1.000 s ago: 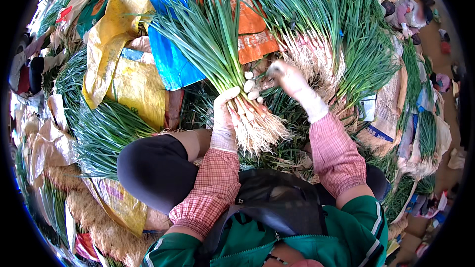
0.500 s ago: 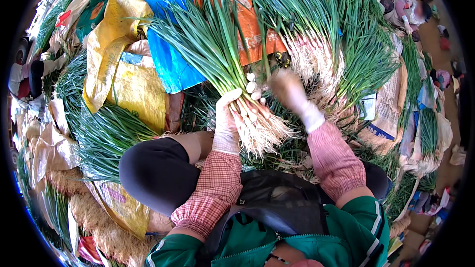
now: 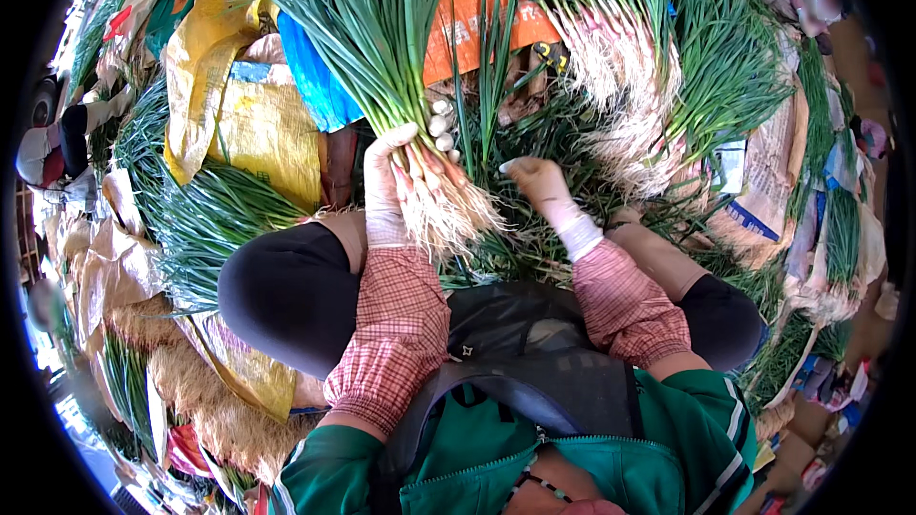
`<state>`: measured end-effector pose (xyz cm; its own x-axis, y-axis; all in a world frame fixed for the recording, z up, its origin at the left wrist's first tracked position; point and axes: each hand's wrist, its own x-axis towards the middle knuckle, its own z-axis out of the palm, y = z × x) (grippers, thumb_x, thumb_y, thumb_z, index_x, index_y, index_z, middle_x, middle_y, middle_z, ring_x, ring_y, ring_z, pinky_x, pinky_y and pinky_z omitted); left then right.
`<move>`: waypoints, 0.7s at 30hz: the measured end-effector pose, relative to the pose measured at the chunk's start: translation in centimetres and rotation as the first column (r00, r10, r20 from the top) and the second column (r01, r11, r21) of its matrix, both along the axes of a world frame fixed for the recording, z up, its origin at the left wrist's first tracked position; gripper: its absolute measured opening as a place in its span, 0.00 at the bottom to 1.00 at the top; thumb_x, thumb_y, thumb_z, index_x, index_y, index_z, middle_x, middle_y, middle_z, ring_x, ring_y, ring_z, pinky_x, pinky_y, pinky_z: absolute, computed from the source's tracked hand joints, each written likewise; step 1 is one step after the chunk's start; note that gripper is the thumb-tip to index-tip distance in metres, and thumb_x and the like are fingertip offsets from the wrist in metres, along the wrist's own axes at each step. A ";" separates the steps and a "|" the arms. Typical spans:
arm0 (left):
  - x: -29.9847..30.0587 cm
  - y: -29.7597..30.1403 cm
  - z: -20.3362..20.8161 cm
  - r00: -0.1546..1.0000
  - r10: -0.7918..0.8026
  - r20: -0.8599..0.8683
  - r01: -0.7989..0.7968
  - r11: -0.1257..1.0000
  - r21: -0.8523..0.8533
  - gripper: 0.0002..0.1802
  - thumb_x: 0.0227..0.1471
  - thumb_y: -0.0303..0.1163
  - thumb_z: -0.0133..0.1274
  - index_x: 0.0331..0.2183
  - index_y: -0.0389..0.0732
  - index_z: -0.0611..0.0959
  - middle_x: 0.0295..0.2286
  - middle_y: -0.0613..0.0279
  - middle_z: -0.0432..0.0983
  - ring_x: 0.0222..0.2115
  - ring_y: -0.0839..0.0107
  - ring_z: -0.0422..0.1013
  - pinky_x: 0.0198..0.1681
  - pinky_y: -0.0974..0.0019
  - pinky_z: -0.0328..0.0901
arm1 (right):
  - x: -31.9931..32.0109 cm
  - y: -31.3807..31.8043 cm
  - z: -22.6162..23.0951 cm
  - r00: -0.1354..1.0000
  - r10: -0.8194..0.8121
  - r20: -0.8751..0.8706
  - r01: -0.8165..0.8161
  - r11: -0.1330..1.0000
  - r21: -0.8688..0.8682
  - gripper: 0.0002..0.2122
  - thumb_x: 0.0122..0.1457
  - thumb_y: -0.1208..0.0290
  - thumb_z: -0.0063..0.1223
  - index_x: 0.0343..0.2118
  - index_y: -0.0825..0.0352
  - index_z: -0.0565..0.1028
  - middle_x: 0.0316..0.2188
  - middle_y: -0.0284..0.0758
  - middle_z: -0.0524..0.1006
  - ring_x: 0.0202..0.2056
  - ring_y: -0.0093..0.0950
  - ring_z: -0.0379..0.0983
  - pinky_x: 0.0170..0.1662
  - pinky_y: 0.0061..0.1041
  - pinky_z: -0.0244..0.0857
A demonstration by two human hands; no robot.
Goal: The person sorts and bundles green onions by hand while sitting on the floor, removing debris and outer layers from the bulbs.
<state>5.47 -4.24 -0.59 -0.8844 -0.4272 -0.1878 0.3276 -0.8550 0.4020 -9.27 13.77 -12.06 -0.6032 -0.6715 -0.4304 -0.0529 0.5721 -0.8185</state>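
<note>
Bunch (image 3: 399, 76) crosses the orange sack's (image 3: 477, 24) left edge, left grip (image 3: 382, 176) closed round its stems; bulbs (image 3: 442, 124) just below the sack seem outside the thumb and could slip if it slackens; right grip (image 3: 540, 185), below the sack, cannot be told open or closed.

Your left hand (image 3: 384, 172) is gripping a bunch of green onions (image 3: 386, 57), the leaves pointing far and the pale roots (image 3: 447, 210) hanging near you. Your right hand (image 3: 540, 183) is hovering right of the roots. Beyond, a blue sack (image 3: 324, 86) and an orange sack (image 3: 525, 29) are lying; more onions (image 3: 620, 24) are resting far right.
</note>
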 end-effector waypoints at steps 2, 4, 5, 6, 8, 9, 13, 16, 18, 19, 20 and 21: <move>0.6 0.2 0.3 0.999 -0.029 0.040 0.028 0.999 0.015 0.26 0.48 0.37 0.50 0.47 0.34 0.68 0.30 0.65 0.68 0.29 0.70 0.70 0.34 0.62 0.72 | 2.3 0.2 -2.3 0.944 0.238 -0.228 -0.227 0.971 0.074 0.17 0.52 0.57 0.57 0.35 0.68 0.78 0.30 0.45 0.78 0.33 0.37 0.76 0.40 0.30 0.68; 1.1 0.1 -0.3 0.997 -0.037 0.067 0.037 0.999 0.014 0.26 0.48 0.38 0.50 0.47 0.35 0.67 0.30 0.65 0.67 0.30 0.69 0.69 0.34 0.59 0.71 | 2.6 -0.4 -2.8 0.960 0.238 -0.144 -0.229 0.970 0.080 0.15 0.51 0.61 0.58 0.35 0.69 0.78 0.30 0.43 0.79 0.32 0.35 0.77 0.40 0.29 0.68; 0.9 0.2 0.0 0.997 -0.050 0.056 0.049 0.999 0.015 0.27 0.48 0.38 0.50 0.48 0.35 0.67 0.30 0.65 0.67 0.30 0.68 0.69 0.35 0.59 0.71 | 2.2 -0.3 -3.0 0.998 0.054 -0.038 -0.055 0.998 -0.031 0.10 0.52 0.66 0.57 0.32 0.67 0.79 0.29 0.40 0.80 0.31 0.32 0.77 0.38 0.28 0.69; 0.7 0.3 0.2 0.997 -0.062 0.047 0.061 0.998 0.017 0.27 0.48 0.38 0.50 0.48 0.35 0.67 0.31 0.65 0.67 0.30 0.68 0.69 0.36 0.59 0.70 | 0.7 -0.3 -2.9 0.998 0.007 0.060 -0.002 0.997 -0.083 0.06 0.52 0.71 0.56 0.31 0.66 0.79 0.30 0.36 0.80 0.29 0.27 0.76 0.35 0.25 0.70; 1.3 0.3 0.4 0.999 -0.038 0.013 0.037 0.999 0.001 0.28 0.47 0.39 0.50 0.48 0.33 0.66 0.31 0.64 0.66 0.31 0.68 0.68 0.38 0.62 0.69 | -1.0 -0.9 2.0 0.984 -0.109 0.145 0.135 0.972 -0.190 0.05 0.54 0.73 0.53 0.32 0.65 0.78 0.23 0.33 0.77 0.20 0.22 0.71 0.25 0.20 0.65; 1.4 0.8 0.6 1.000 0.009 0.024 -0.009 1.000 0.015 0.28 0.47 0.38 0.50 0.47 0.32 0.67 0.31 0.63 0.68 0.32 0.67 0.69 0.39 0.61 0.69 | -1.9 -1.2 4.4 0.969 -0.160 0.187 0.204 0.949 -0.241 0.05 0.55 0.74 0.52 0.32 0.65 0.78 0.20 0.31 0.75 0.16 0.19 0.69 0.20 0.17 0.63; -0.3 1.5 -1.0 0.999 0.052 0.006 -0.051 0.998 -0.044 0.22 0.46 0.33 0.50 0.42 0.30 0.73 0.36 0.52 0.74 0.47 0.51 0.68 0.52 0.53 0.64 | -3.1 -2.3 6.7 0.992 -0.110 0.061 0.125 0.920 -0.370 0.05 0.55 0.73 0.54 0.31 0.68 0.77 0.21 0.29 0.74 0.16 0.17 0.67 0.21 0.17 0.62; -1.6 2.5 -2.1 0.992 0.019 0.126 -0.021 1.000 0.016 0.22 0.42 0.27 0.53 0.42 0.28 0.74 0.32 0.50 0.76 0.37 0.54 0.73 0.44 0.53 0.69 | -0.7 -2.5 7.0 0.927 -0.015 -0.376 -0.145 0.907 -0.395 0.07 0.50 0.75 0.56 0.33 0.68 0.77 0.24 0.37 0.76 0.27 0.29 0.74 0.31 0.24 0.67; -1.5 3.1 -2.8 0.996 0.012 0.090 -0.018 0.998 0.067 0.22 0.42 0.27 0.53 0.42 0.29 0.74 0.32 0.50 0.76 0.33 0.57 0.73 0.41 0.55 0.70 | 1.2 -3.1 7.0 0.865 -0.118 -0.489 -0.157 0.860 -0.486 0.07 0.49 0.76 0.55 0.33 0.68 0.77 0.26 0.41 0.76 0.28 0.36 0.75 0.32 0.28 0.67; -1.5 3.2 -3.0 0.996 0.032 0.079 -0.037 0.997 0.062 0.22 0.42 0.26 0.53 0.42 0.29 0.75 0.32 0.50 0.76 0.33 0.57 0.73 0.41 0.56 0.70 | 1.5 -3.1 7.1 0.850 -0.115 -0.513 -0.148 0.884 -0.444 0.06 0.49 0.76 0.54 0.30 0.69 0.76 0.28 0.43 0.76 0.30 0.40 0.74 0.33 0.31 0.67; -1.4 2.8 -3.7 0.995 0.013 0.102 -0.018 0.998 0.056 0.22 0.42 0.26 0.53 0.42 0.30 0.75 0.32 0.51 0.76 0.34 0.57 0.73 0.41 0.56 0.70 | 1.6 -3.2 7.4 0.830 -0.126 -0.543 -0.125 0.907 -0.402 0.03 0.50 0.76 0.53 0.28 0.68 0.75 0.27 0.41 0.76 0.28 0.37 0.74 0.32 0.29 0.66; -1.7 3.1 -3.3 0.996 0.016 0.085 -0.023 0.996 0.081 0.21 0.42 0.26 0.53 0.42 0.31 0.75 0.32 0.51 0.76 0.35 0.56 0.73 0.42 0.54 0.70 | 1.3 -3.1 7.3 0.852 -0.205 -0.482 -0.012 0.912 -0.410 0.03 0.51 0.75 0.54 0.27 0.68 0.74 0.26 0.39 0.76 0.27 0.33 0.73 0.31 0.28 0.66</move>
